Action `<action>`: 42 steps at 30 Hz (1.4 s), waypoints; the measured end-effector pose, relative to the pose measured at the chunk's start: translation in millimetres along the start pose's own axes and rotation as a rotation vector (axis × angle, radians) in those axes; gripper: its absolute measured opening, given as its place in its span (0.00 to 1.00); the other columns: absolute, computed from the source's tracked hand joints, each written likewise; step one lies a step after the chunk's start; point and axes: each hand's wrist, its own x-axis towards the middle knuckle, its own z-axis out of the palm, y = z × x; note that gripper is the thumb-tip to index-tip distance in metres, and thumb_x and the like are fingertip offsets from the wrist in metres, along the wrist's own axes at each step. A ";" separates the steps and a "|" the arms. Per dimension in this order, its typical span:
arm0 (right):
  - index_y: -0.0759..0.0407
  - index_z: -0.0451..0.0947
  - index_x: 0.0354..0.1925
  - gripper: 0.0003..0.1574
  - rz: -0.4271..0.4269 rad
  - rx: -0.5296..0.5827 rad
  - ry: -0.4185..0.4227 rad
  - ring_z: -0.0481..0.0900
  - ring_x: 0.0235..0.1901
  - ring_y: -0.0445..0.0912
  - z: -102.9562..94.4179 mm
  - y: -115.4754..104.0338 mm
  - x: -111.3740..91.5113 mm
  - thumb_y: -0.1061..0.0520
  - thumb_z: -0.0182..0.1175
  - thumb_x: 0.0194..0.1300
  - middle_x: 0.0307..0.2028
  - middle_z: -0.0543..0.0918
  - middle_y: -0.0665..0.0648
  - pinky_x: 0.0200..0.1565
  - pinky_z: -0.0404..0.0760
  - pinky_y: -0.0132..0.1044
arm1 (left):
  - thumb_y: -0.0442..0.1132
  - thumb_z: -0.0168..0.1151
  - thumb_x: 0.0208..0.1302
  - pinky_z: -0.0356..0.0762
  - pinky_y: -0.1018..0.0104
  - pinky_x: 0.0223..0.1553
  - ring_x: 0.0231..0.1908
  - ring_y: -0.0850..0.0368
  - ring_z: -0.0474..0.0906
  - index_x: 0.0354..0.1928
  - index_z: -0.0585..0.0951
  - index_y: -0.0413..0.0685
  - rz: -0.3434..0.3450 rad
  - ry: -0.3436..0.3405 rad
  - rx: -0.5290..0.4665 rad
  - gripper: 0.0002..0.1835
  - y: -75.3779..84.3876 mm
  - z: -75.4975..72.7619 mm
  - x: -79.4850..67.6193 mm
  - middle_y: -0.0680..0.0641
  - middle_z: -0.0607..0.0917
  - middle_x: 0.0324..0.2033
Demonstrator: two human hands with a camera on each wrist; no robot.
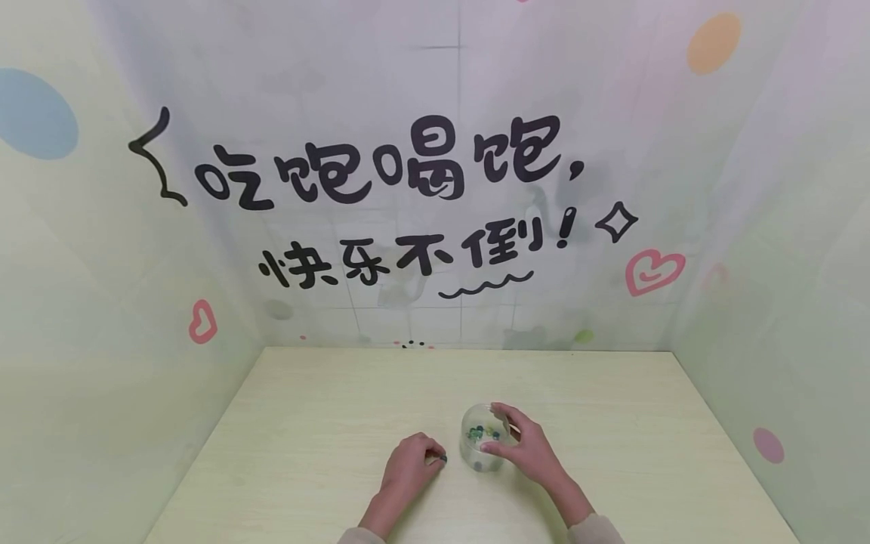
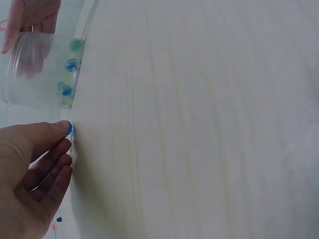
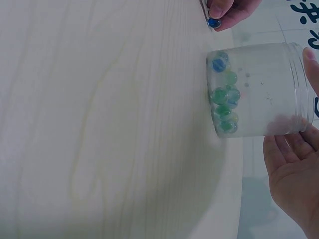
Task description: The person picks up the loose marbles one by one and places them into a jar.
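A clear, open-topped jar [image 1: 484, 417] stands upright on the table, with several blue, green and yellowish glass marbles [image 3: 225, 95] lying on its bottom. My right hand [image 1: 533, 451] grips the jar near its mouth, thumb on one side and fingers on the other. Left of the jar, my left hand [image 1: 409, 466] pinches a dark blue marble [image 2: 69, 128] between thumb and forefinger, low at the tabletop. Whether that marble touches the wood is hard to tell. In the right wrist view the same blue marble [image 3: 214, 22] shows at the fingertips, apart from the jar.
The pale wooden table [image 1: 326, 400] reaches back to a printed cloth wall [image 1: 435, 317] with black lettering. Cloth sides [image 1: 136, 363] enclose the table at left and right.
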 end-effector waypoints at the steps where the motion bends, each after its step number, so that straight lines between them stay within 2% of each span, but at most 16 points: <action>1: 0.62 0.69 0.67 0.44 -0.001 0.001 0.000 0.70 0.68 0.63 0.0 0.2 0.1 0.57 0.74 0.56 0.65 0.75 0.64 0.66 0.72 0.56 | 0.39 0.74 0.54 0.78 0.72 0.33 0.32 0.64 0.79 0.33 0.88 0.53 0.000 0.000 -0.002 0.04 -0.1 0.2 0.1 0.57 0.83 0.31; 6: 0.61 0.69 0.67 0.44 0.016 0.004 -0.004 0.69 0.69 0.62 0.2 0.9 0.9 0.56 0.75 0.55 0.66 0.75 0.63 0.67 0.72 0.54 | 0.39 0.74 0.54 0.78 0.72 0.33 0.32 0.64 0.79 0.33 0.88 0.53 -0.001 0.000 -0.011 0.04 0.2 0.2 0.2 0.57 0.83 0.31; 19: 0.62 0.68 0.67 0.44 -0.004 -0.015 -0.011 0.69 0.69 0.63 0.7 2.3 0.7 0.56 0.74 0.57 0.66 0.75 0.64 0.66 0.73 0.55 | 0.39 0.74 0.55 0.76 0.73 0.32 0.31 0.66 0.76 0.33 0.88 0.53 -0.008 0.023 -0.007 0.04 4.4 -4.3 1.2 0.58 0.83 0.31; 29: 0.63 0.70 0.67 0.43 -0.012 0.028 -0.003 0.70 0.68 0.63 -0.3 0.3 -0.1 0.59 0.74 0.55 0.65 0.76 0.65 0.65 0.74 0.56 | 0.38 0.73 0.55 0.73 0.73 0.31 0.30 0.66 0.74 0.33 0.88 0.52 -0.002 0.034 -0.013 0.04 7.2 -7.9 1.9 0.56 0.83 0.31; 42: 0.63 0.68 0.67 0.44 -0.006 -0.011 -0.001 0.69 0.68 0.63 1.3 2.0 1.0 0.55 0.74 0.57 0.66 0.75 0.64 0.66 0.73 0.55 | 0.39 0.73 0.56 0.79 0.70 0.35 0.34 0.63 0.78 0.34 0.87 0.53 -0.014 0.054 -0.007 0.04 12.2 -12.8 4.9 0.57 0.83 0.32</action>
